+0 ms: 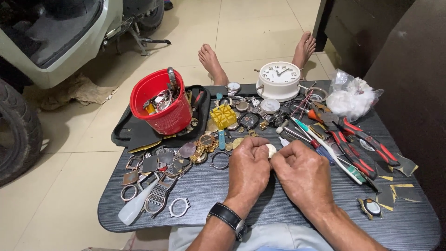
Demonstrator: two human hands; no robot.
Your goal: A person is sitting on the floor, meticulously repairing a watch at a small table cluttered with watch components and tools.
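My left hand [248, 167] and my right hand [302, 174] meet over the middle of a dark lap table [260, 209]. Between their fingertips they pinch a small pale round piece [271, 150]; what it is cannot be told. Both hands are curled closed around it. A black wristwatch [227, 218] sits on my left wrist. Just beyond the hands lie watch cases, rings and small gold parts [204, 146].
A red tub [162, 109] of watch parts stands at the back left, a yellow block [223, 116] beside it, a white alarm clock [278, 79] at the back. Red-handled pliers [357, 144], screwdrivers and a plastic bag [350, 95] lie right. Metal watch bands [158, 195] lie left.
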